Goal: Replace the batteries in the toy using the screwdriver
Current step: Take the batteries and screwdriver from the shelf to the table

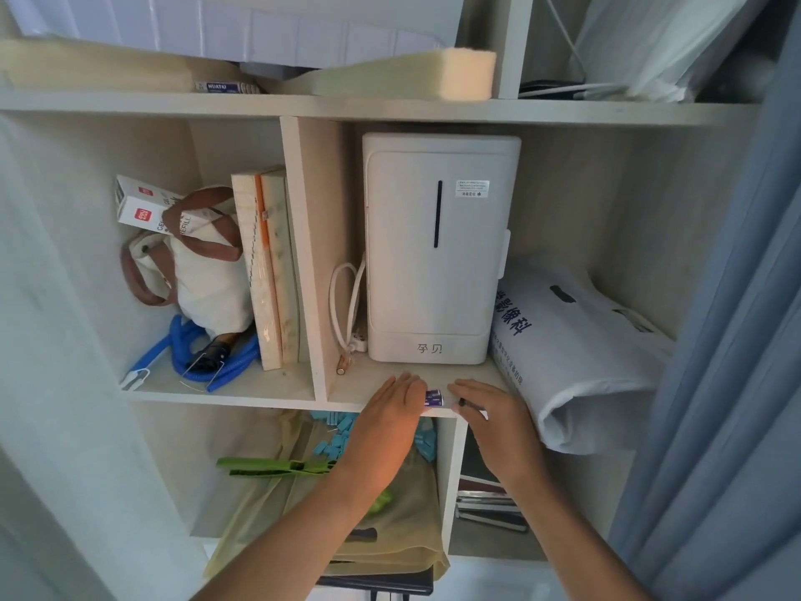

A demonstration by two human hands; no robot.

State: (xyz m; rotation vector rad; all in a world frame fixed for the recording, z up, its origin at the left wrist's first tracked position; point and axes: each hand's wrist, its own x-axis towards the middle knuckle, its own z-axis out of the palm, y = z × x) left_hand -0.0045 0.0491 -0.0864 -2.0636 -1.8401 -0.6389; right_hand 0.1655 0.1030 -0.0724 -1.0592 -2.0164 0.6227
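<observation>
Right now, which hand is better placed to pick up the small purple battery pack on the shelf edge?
The left hand: its fingertips already touch the battery pack. The right hand is close too, but seems to pinch a small dark object.

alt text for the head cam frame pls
Two hands reach to a shelf's front edge, the left hand and right hand either side of a small purple battery pack. A white appliance stands behind.

Battery pack [433, 398] on shelf [381, 386], before appliance [437, 249].
</observation>
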